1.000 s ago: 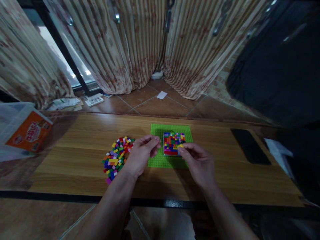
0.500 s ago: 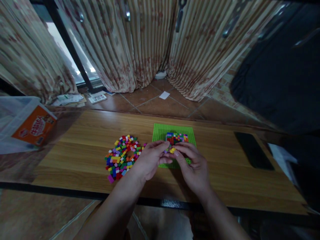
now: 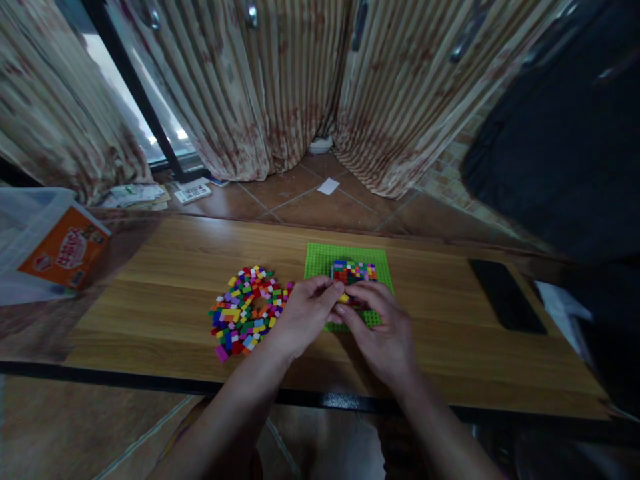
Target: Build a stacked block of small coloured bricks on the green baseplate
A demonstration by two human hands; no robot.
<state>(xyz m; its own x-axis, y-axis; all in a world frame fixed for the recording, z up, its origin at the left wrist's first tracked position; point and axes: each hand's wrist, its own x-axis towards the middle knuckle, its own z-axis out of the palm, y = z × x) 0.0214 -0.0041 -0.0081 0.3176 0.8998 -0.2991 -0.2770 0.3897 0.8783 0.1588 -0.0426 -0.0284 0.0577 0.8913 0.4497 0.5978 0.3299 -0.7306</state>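
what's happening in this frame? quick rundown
A person works at a wooden table. Both hands meet over the green baseplate: the left hand and right hand pinch a small yellow brick beside the multicoloured block build. A pile of loose bricks lies to the left.

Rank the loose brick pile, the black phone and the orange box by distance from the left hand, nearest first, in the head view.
From the left hand:
1. Loose brick pile, just to its left on the table.
2. Black phone, far right of the table.
3. Orange box, at the table's far left edge.
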